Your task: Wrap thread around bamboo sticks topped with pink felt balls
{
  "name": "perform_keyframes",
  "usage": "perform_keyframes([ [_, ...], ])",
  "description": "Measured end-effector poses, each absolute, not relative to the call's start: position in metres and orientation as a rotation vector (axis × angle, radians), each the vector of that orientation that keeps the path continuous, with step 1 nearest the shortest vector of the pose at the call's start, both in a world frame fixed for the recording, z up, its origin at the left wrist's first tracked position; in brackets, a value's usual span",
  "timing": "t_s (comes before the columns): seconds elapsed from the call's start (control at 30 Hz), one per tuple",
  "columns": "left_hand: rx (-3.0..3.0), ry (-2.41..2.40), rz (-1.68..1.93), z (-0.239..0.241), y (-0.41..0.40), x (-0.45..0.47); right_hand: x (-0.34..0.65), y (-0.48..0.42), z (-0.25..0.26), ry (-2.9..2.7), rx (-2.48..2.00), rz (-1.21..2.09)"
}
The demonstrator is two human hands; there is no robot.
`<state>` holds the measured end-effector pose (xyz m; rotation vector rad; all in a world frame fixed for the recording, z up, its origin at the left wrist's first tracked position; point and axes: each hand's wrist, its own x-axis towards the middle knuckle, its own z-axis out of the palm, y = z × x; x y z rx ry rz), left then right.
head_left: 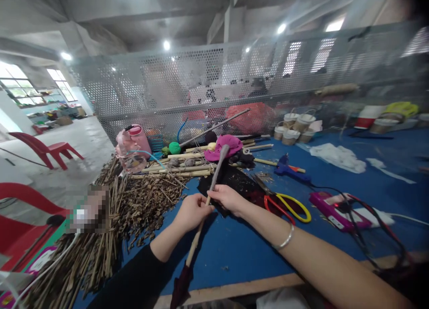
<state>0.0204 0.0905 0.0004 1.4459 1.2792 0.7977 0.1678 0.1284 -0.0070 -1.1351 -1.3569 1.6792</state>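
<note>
A thin wooden stick (193,246) slants away from me over the blue table, between both hands. Grey wrapping (218,168) covers its far part, and dark maroon cloth (181,282) hangs round its near end. My left hand (190,213) is closed on the bare wood, thumb and fingers pinched. Just above it, my right hand (228,199) pinches the stick at the lower edge of the grey wrapping. Beyond the stick's tip lies magenta cloth (231,144). Black cloth (239,186) is spread beside my right hand, with scissors (291,206) with red and yellow handles lying on it.
Bundled dry stalks (107,237) and brown plant pieces (150,193) fill the left side. Several sticks (181,168) lie at the back, near a pink jug (134,146). On the right are a blue glue gun (293,171), a purple power strip (338,210) and paper cups (296,126).
</note>
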Motion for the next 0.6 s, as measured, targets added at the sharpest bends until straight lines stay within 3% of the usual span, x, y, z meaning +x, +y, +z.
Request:
perform_keyframes([
  [0.37, 0.911, 1.020, 0.853, 0.015, 0.071, 0.020, 0.173, 0.123, -0.006, -1.234, -0.745, 2.008],
  [0.6, 1.113, 1.149, 0.867, 0.007, 0.072, 0.018, 0.163, 0.121, -0.009, -1.232, -0.823, 1.854],
])
